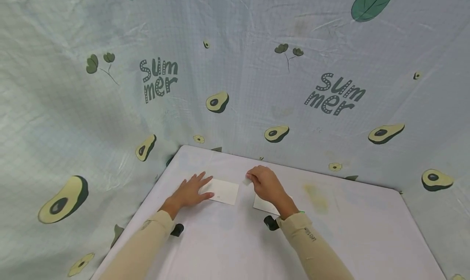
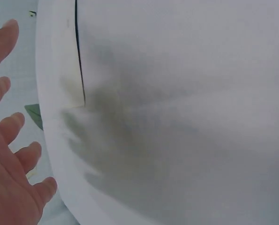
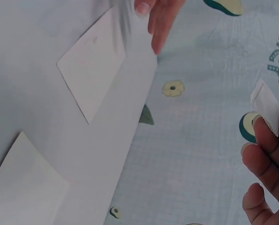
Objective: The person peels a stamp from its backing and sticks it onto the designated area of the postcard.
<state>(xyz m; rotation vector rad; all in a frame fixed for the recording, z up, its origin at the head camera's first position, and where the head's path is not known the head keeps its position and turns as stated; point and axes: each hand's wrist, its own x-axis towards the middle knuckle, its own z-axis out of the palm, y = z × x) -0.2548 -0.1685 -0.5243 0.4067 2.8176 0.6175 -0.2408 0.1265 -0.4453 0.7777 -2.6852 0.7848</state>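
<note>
My right hand (image 1: 267, 184) pinches a small flat white packet (image 3: 268, 105) with a serrated edge between thumb and fingers, raised over the table. A white rectangular card (image 1: 225, 191) with a small faint mark lies to its left. My left hand (image 1: 189, 193) is at that card's left end, fingers spread and thumb over its near edge. In the left wrist view the fingers (image 2: 26, 157) look relaxed and grip nothing. A second white card (image 1: 261, 204) lies under my right hand and wrist, partly hidden by them.
The cards lie on a white-covered table (image 1: 220, 247). A printed cloth (image 1: 242, 68) with avocados and lettering hangs behind it and at its sides. A bit of something green (image 1: 302, 211) shows beside the right cuff. A yellowish stain (image 1: 316, 196) marks the table on the right.
</note>
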